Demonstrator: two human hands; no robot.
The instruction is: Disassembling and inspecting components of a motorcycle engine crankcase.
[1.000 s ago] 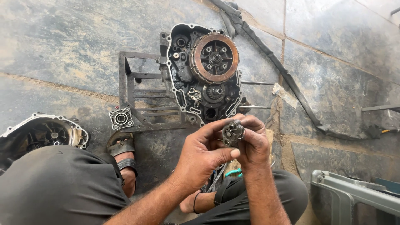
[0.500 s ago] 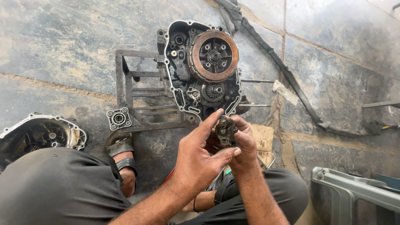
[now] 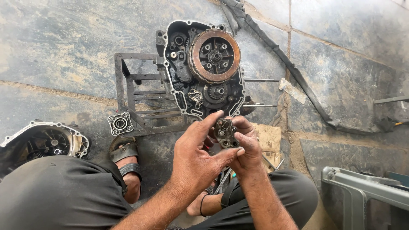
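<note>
I hold a small dark metal pump-like part [image 3: 226, 133] with bolt holes in front of me, gripped between both hands. My left hand [image 3: 198, 155] pinches it from the left, one fingertip on its top and the thumb under it. My right hand [image 3: 247, 147] cups it from the right and behind. Just beyond the part, an opened engine case [image 3: 183, 64] with a round clutch plate pack [image 3: 215, 55] and gears sits on a dark metal frame stand [image 3: 128, 91] on the stone floor.
A removed engine cover [image 3: 42, 140] lies at the left by my knee. A small square bearing plate [image 3: 120, 124] rests near my sandalled foot [image 3: 125, 159]. A black rubber strip [image 3: 298, 76] runs across the floor; a grey metal frame [image 3: 362, 191] stands at the lower right. Cardboard [image 3: 268, 138] lies under my hands.
My hands have shifted slightly left with the part. My left hand's fingers have spread from wrapping over it to a fingertip pinch, and the part shows more of its face.
</note>
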